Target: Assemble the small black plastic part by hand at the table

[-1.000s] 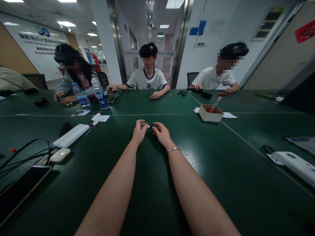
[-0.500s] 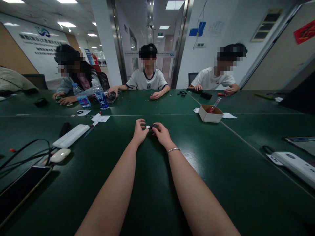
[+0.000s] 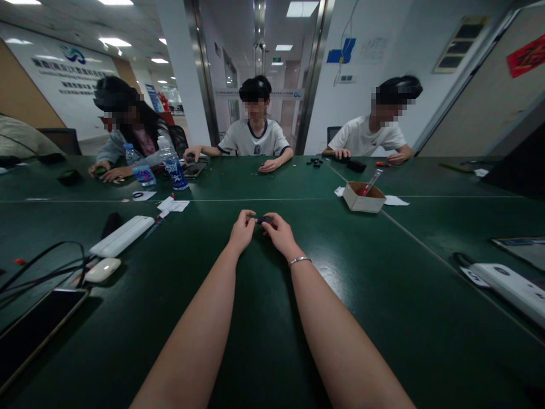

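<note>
Between my two hands, just above the green table (image 3: 272,295), is a small black stick that looks like a USB flash drive (image 3: 260,220). My left hand (image 3: 243,228) is closed, thumb and fingers pinching its left end, where a bit of silver shows. The black right end sits in the closed thumb and fingers of my right hand (image 3: 277,228). Much of the drive is hidden by my fingertips. A silver bracelet (image 3: 300,260) circles my right wrist.
Ahead right stands an open cardboard box (image 3: 364,203) with a clear tube in it. To the left lie a white power strip (image 3: 122,236), a phone (image 3: 42,324) and cables. Two bottles (image 3: 172,165) stand farther off. Several people sit across the table.
My left fingers have closed in on the drive's silver end, covering most of it; before, they were spread more around it. My right hand has hardly moved.
</note>
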The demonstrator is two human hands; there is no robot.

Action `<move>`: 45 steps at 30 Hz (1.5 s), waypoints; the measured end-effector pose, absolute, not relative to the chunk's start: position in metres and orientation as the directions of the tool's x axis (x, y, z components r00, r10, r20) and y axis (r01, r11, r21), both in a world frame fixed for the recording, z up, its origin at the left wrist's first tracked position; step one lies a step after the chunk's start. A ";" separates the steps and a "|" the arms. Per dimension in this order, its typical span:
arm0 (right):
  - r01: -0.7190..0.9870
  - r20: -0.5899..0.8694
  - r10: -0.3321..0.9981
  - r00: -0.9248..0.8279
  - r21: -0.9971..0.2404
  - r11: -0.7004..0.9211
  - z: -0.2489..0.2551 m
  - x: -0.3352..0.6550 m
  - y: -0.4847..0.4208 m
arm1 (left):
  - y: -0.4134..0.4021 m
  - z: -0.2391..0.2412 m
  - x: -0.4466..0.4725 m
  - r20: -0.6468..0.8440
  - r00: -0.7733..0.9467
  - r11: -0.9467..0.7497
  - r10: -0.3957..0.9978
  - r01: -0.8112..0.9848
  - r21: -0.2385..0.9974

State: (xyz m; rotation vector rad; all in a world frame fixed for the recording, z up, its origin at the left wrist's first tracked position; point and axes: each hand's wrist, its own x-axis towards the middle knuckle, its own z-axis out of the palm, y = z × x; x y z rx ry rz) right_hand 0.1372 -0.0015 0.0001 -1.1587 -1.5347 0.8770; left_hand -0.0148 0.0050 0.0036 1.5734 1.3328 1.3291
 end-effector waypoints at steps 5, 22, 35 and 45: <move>0.226 0.261 0.963 -0.064 -0.936 0.269 0.002 0.136 -0.002 | 0.006 0.003 -0.015 0.242 -0.042 -0.224 0.969 0.252 0.942; 0.206 0.288 0.949 -0.128 -0.928 0.310 0.004 0.137 -0.004 | 0.008 0.002 -0.016 0.219 -0.087 -0.199 0.972 0.195 0.961; 0.220 0.289 0.950 -0.119 -0.925 0.309 0.004 0.136 -0.003 | 0.005 0.005 -0.015 0.243 -0.049 -0.231 0.969 0.185 0.955; 0.204 0.294 0.948 -0.124 -0.927 0.314 0.005 0.137 -0.004 | 0.006 0.005 -0.015 0.234 -0.060 -0.217 0.970 0.206 0.954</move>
